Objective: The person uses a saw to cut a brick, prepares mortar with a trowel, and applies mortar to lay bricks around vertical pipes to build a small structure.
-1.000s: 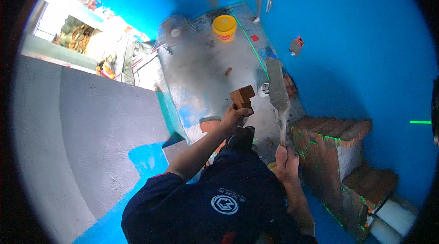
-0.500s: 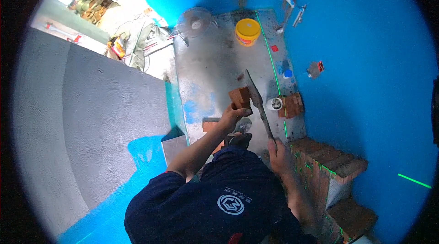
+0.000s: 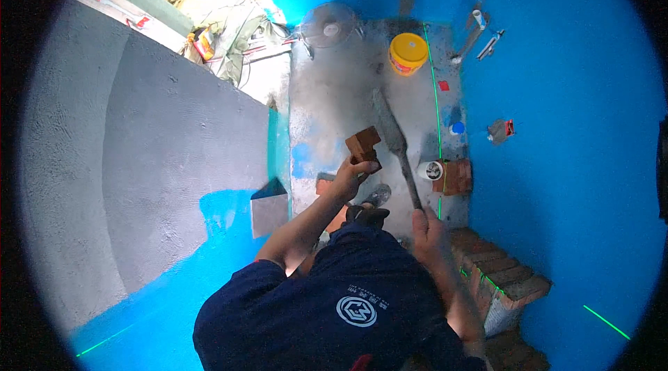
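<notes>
My left hand (image 3: 351, 179) is wrapped round a chunky brown brick piece (image 3: 362, 143) with a notched right side, held over the grey floor below me. My right hand (image 3: 428, 228) grips the handle of a long, grey, mortar-stained trowel (image 3: 394, 136), its blade pointing away from me just right of the brick and apparently apart from it. Below and right of the trowel stand a white cup (image 3: 431, 170) with dark contents and some bricks (image 3: 458, 176) beside it. More red brick (image 3: 325, 184) lies under my left hand, partly hidden by my arm and feet.
A yellow bucket (image 3: 408, 51) and a fan (image 3: 328, 27) are at the far end of the floor (image 3: 320, 92). Stepped brickwork (image 3: 501, 273) is at lower right by a blue wall with pipes (image 3: 480, 26). A grey wall edge runs left, with a bright cluttered opening beyond (image 3: 223, 51).
The view has shifted, so the floor and bucket appear further right. The trowel has swung leftward, from upright on the right to slanting beside the brick. Both grips are unchanged.
</notes>
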Demonstrator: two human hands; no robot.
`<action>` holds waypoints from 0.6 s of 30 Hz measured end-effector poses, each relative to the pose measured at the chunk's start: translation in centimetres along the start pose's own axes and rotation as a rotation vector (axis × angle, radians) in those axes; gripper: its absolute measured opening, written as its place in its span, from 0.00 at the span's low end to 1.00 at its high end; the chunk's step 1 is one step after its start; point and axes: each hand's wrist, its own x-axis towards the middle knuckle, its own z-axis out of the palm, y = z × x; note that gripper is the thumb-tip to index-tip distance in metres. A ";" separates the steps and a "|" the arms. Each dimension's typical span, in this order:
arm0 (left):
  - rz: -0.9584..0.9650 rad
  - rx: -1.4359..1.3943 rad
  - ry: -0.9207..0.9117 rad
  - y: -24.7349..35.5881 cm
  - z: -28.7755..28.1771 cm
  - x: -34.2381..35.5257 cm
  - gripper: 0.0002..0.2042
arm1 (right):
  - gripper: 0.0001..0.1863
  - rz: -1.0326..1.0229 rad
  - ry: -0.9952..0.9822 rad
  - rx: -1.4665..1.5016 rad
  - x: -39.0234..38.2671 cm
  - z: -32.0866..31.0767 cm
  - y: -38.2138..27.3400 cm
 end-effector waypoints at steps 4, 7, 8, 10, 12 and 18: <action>0.036 -0.026 -0.010 0.6 0.1 -0.3 0.26 | 0.19 0.043 -0.047 0.044 0.7 -0.1 -0.7; 0.070 0.022 0.004 0.9 0.0 -0.4 0.26 | 0.20 0.089 -0.239 -0.118 1.6 -0.1 -0.9; 0.050 0.033 0.048 1.0 -0.2 -0.3 0.26 | 0.21 0.128 -0.254 -0.100 1.7 -0.1 -1.1; -0.011 0.006 0.052 0.8 -0.9 -0.3 0.24 | 0.21 0.178 -0.275 -0.080 1.7 0.0 -1.3; 0.028 -0.016 0.032 0.5 -1.5 -0.1 0.24 | 0.21 0.116 -0.142 0.083 1.6 0.2 -1.5; 0.039 0.024 0.071 0.4 -2.2 0.1 0.22 | 0.15 0.145 -0.277 -0.099 2.2 0.8 -1.8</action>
